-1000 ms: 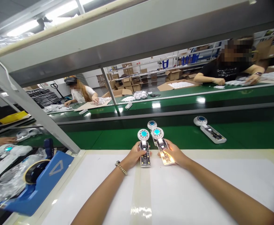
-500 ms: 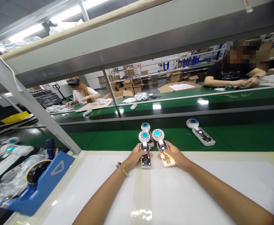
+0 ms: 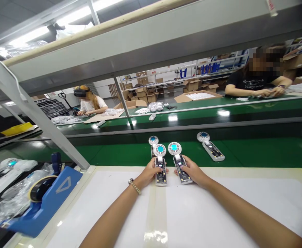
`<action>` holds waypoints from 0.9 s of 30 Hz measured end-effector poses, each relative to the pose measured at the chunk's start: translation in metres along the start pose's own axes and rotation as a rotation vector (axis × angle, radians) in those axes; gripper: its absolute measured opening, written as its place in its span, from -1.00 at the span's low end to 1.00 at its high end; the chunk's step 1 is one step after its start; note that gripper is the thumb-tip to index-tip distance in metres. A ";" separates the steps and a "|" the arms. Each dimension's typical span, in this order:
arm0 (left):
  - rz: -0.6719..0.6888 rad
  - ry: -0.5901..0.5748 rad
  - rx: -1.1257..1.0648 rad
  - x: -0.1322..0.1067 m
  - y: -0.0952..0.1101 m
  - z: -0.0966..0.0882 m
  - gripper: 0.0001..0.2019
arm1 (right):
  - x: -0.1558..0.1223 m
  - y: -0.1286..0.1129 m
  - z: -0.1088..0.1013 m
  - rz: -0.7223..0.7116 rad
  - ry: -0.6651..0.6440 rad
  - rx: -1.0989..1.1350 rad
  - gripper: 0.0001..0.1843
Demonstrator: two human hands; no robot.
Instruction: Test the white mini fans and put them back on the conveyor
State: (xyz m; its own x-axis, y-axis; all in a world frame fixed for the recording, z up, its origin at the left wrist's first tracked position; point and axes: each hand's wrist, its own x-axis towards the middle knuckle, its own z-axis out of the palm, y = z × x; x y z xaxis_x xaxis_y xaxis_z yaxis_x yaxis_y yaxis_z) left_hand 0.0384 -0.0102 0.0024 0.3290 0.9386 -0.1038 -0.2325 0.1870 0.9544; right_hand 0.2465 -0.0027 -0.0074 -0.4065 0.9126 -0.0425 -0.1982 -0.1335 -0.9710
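My left hand (image 3: 151, 171) is closed around a white handheld device (image 3: 161, 175), its thumb on the exposed black circuit board. This device has a round, vented head with a blue centre. My right hand (image 3: 192, 171) grips a second handheld device (image 3: 184, 175) of the same kind, thumb also on the board; its blue centre glows brightly. Both are held side by side, heads pointing away from me, over the near edge of the green belt. Behind the left one lies another such device (image 3: 153, 140), partly hidden. To the right, one more device (image 3: 214, 151) rests on the belt.
A white worktop (image 3: 205, 213) lies under my forearms. At left stand a blue tape dispenser (image 3: 47, 203) and several devices with plastic bags (image 3: 1, 213). A slanted metal post (image 3: 42, 113) and a shelf beam (image 3: 140, 44) frame the view. Two people work across the green belt (image 3: 115, 151).
Yellow lights on the right-hand device have gone out. The devices lying on the belt have shifted left, and a white part has entered at the right edge. My hands have barely moved.
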 end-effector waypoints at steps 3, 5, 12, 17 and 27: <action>0.001 -0.015 -0.009 0.000 0.000 -0.001 -0.57 | 0.000 -0.001 0.000 0.020 0.003 0.011 -0.46; -0.002 -0.023 -0.020 -0.001 0.000 -0.002 -0.54 | 0.000 -0.002 0.000 0.035 -0.011 0.017 -0.44; 0.005 -0.053 -0.022 0.000 -0.004 -0.008 -0.48 | -0.002 0.000 -0.006 -0.014 -0.091 0.048 -0.36; 0.025 -0.058 0.001 -0.001 -0.004 -0.008 -0.50 | 0.000 0.006 -0.008 -0.035 -0.096 0.081 -0.30; -0.023 -0.009 -0.002 -0.003 0.002 -0.001 -0.50 | -0.003 -0.002 -0.004 -0.002 -0.084 0.082 -0.28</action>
State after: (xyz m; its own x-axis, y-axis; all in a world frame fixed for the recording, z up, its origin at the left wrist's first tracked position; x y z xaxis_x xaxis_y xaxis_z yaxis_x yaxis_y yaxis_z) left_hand 0.0357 -0.0125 0.0043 0.3423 0.9314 -0.1235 -0.2268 0.2095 0.9511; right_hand 0.2518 -0.0041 -0.0063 -0.4790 0.8776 -0.0174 -0.2699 -0.1661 -0.9484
